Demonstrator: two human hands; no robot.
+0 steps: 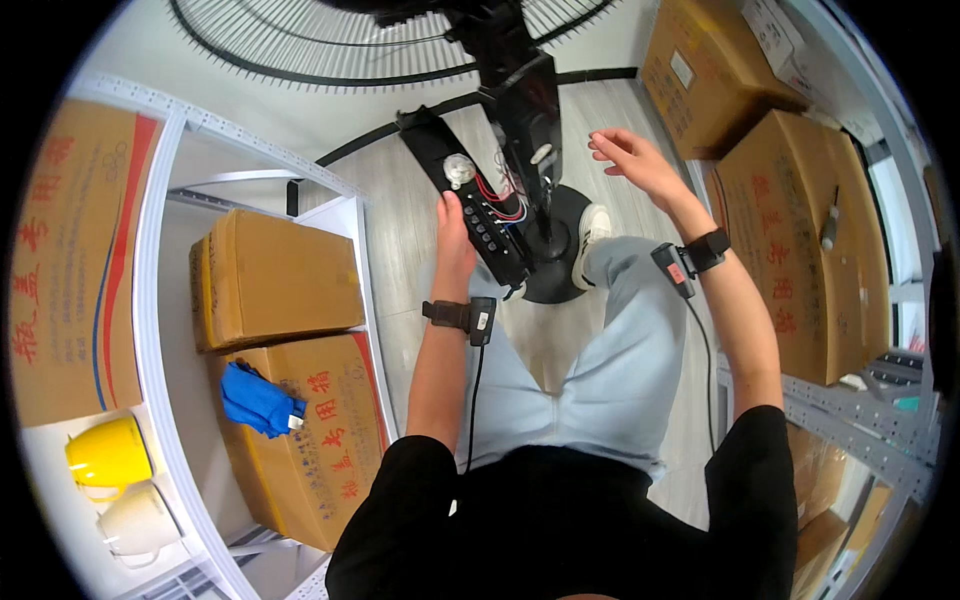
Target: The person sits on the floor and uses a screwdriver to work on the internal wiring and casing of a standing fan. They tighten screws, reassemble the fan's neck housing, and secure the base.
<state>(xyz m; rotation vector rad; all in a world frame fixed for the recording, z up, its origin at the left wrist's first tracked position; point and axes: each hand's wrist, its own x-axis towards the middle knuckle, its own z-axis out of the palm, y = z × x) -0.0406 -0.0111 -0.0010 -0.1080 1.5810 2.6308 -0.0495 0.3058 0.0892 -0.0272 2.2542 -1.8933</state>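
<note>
My left hand (pixel 454 235) grips the side of a long black control panel (pixel 485 225) with a row of buttons, a pale round part and red, white and blue wires. The wires run toward the black fan column (pixel 515 90), which stands on a round base (pixel 560 290) between my feet. My right hand (pixel 635 160) is raised to the right of the column, fingers apart and slightly curled, holding nothing. A screwdriver (pixel 829 225) lies on the cardboard box to my right.
The fan's wire guard (pixel 340 70) spans the top. A white shelf rack (pixel 170 140) on the left holds cardboard boxes (pixel 275 280), a blue cloth (pixel 255 400), a yellow mug (pixel 108 450) and a white mug (pixel 138 522). More boxes (pixel 700 80) fill the rack at the right.
</note>
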